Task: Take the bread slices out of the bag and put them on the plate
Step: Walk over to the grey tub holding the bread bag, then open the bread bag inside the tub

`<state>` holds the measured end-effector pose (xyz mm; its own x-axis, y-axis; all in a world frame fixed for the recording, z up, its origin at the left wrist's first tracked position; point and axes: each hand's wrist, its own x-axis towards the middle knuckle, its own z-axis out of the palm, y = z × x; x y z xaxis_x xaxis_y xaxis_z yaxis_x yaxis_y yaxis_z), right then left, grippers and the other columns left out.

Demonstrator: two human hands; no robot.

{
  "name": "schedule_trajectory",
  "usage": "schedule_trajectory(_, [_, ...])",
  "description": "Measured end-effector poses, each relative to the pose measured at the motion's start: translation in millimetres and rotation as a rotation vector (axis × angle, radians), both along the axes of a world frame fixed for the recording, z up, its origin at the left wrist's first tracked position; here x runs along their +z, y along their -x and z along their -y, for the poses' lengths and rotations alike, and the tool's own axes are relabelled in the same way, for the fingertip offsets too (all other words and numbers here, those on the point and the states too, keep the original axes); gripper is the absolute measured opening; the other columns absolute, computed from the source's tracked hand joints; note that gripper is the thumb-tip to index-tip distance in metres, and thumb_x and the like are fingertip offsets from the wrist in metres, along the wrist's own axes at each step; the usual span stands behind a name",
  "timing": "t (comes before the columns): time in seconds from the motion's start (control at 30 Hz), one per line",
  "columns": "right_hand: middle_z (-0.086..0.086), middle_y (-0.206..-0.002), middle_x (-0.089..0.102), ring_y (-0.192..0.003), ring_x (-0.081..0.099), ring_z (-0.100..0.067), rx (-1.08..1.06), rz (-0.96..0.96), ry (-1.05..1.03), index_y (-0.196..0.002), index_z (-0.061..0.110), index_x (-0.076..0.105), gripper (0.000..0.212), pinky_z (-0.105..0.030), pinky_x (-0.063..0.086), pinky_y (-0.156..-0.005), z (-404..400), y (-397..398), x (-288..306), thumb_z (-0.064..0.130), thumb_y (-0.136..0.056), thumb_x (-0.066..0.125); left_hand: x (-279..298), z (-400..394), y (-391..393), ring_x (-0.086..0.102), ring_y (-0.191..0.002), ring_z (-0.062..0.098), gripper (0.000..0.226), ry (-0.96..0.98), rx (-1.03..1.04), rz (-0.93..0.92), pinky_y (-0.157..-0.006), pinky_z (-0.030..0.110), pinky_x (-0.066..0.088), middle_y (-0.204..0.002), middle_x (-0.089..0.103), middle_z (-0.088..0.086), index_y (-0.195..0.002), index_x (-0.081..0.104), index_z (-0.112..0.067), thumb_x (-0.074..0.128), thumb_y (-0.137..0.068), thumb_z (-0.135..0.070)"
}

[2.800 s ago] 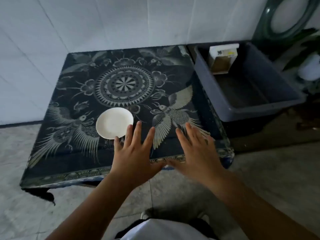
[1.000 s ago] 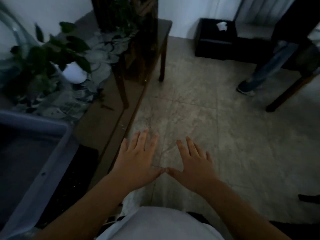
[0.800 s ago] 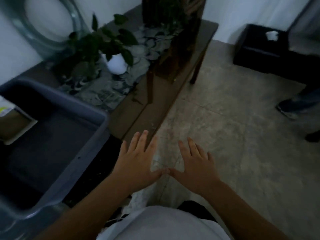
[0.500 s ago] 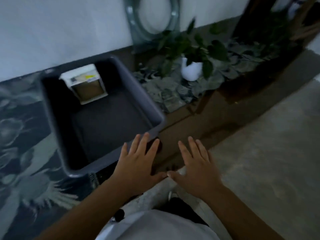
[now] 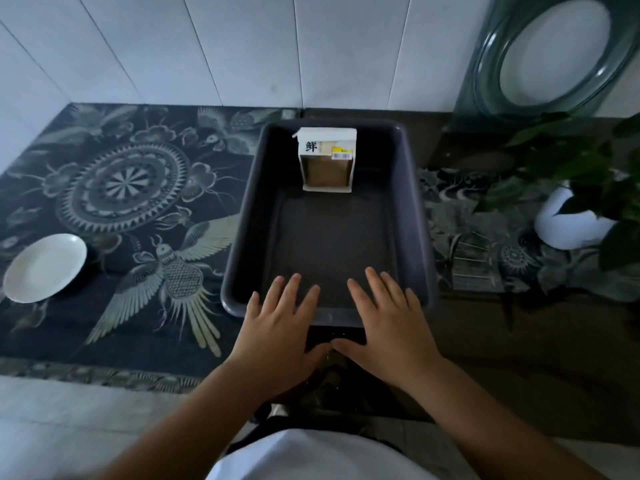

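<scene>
A white bread bag with a brown loaf showing through its window stands upright at the far end of a dark grey tub. An empty white plate lies far left on the patterned cloth. My left hand and my right hand hover flat, palms down, fingers spread, over the tub's near rim. Their thumbs nearly touch. Both hands hold nothing.
The tub sits between the dark patterned tablecloth and a lower wooden surface with a potted plant in a white pot at right. A round glass object leans on the tiled wall behind.
The view has swung back from the floor and the plant to the tub and the table. My hands keep the same flat, spread pose in front of me.
</scene>
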<state>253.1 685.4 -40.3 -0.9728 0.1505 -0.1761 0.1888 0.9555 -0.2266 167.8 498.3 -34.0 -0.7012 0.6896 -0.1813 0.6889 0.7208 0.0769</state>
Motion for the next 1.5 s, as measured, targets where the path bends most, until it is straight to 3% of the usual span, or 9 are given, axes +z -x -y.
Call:
schedule_trajectory(0.27, [-0.003, -0.167, -0.001, -0.151, 0.001, -0.024, -0.051, 0.015, 0.050, -0.154, 0.032, 0.005, 0.097, -0.053, 0.011, -0.118, -3, 41, 5, 0.084, -0.078, 0.034, 6, -12, 48, -0.002, -0.148, 0.030, 0.086, -0.008, -0.043, 0.027, -0.115, 0.057, 0.011, -0.163, 0.002, 0.008, -0.151, 0.002, -0.029, 0.023, -0.080, -0.073])
schedule_trajectory(0.47, [-0.006, -0.165, 0.010, -0.150, 0.011, -0.028, -0.086, -0.019, -0.026, -0.154, 0.028, 0.011, 0.092, -0.053, 0.017, -0.116, -33, 112, 8, 0.075, -0.082, 0.044, 13, -36, 126, 0.002, -0.147, 0.030, 0.084, -0.062, -0.084, -0.018, -0.115, 0.055, 0.012, -0.162, 0.007, 0.008, -0.149, 0.004, -0.030, 0.044, -0.084, -0.064])
schedule_trajectory(0.63, [-0.009, -0.156, 0.035, -0.141, 0.034, -0.030, -0.066, -0.024, -0.091, -0.146, 0.023, 0.039, 0.077, -0.050, 0.035, -0.108, -70, 194, 12, 0.065, -0.084, 0.055, 20, -76, 202, 0.011, -0.146, 0.030, 0.082, -0.062, -0.154, -0.056, -0.113, 0.056, 0.019, -0.160, 0.017, 0.008, -0.149, 0.019, -0.028, 0.046, -0.081, -0.066])
schedule_trajectory(0.77, [-0.003, -0.120, 0.064, -0.108, 0.060, -0.026, -0.008, -0.191, -0.147, -0.119, 0.019, 0.063, 0.048, -0.043, 0.052, -0.083, -98, 259, 21, 0.050, -0.083, 0.065, 26, -110, 262, 0.032, -0.139, 0.031, 0.071, -0.152, -0.209, -0.134, -0.108, 0.054, 0.034, -0.150, 0.039, 0.011, -0.142, 0.037, -0.020, 0.054, -0.083, -0.055])
schedule_trajectory(0.87, [-0.009, -0.128, 0.062, -0.113, 0.058, -0.032, 0.027, -0.269, -0.114, -0.129, 0.014, 0.058, 0.049, -0.048, 0.052, -0.085, -120, 311, 20, 0.035, -0.086, 0.067, 22, -138, 308, 0.044, -0.130, 0.032, 0.059, -0.247, -0.212, -0.142, -0.100, 0.049, 0.040, -0.140, 0.051, 0.012, -0.135, 0.048, -0.015, 0.062, -0.083, -0.039])
schedule_trajectory(1.0, [-0.015, -0.137, 0.055, -0.120, 0.052, -0.036, 0.082, -0.278, -0.180, -0.137, 0.011, 0.051, 0.057, -0.049, 0.048, -0.090, -146, 358, 12, 0.027, -0.086, 0.070, 5, -168, 346, 0.038, -0.134, 0.029, 0.059, -0.186, -0.204, -0.152, -0.101, 0.047, 0.039, -0.145, 0.044, 0.010, -0.137, 0.044, -0.015, 0.065, -0.085, -0.034])
schedule_trajectory(1.23, [-0.014, -0.096, 0.069, -0.085, 0.064, -0.035, 0.362, -0.257, -0.404, -0.108, 0.010, 0.066, 0.027, -0.040, 0.050, -0.064, -177, 397, -5, 0.017, -0.083, 0.072, -14, -183, 395, 0.056, -0.108, 0.033, 0.027, -0.020, -0.119, -0.267, -0.083, 0.046, 0.043, -0.117, 0.058, 0.010, -0.115, 0.054, -0.017, 0.060, -0.088, -0.023])
schedule_trajectory(1.5, [-0.018, -0.095, 0.066, -0.086, 0.063, -0.036, 0.371, -0.282, -0.378, -0.104, 0.003, 0.063, 0.016, -0.041, 0.050, -0.054, -180, 402, -7, 0.006, -0.088, 0.063, -14, -198, 407, 0.057, -0.105, 0.031, 0.030, -0.089, -0.293, -0.286, -0.080, 0.043, 0.045, -0.115, 0.060, 0.010, -0.114, 0.057, -0.015, 0.064, -0.088, -0.027])
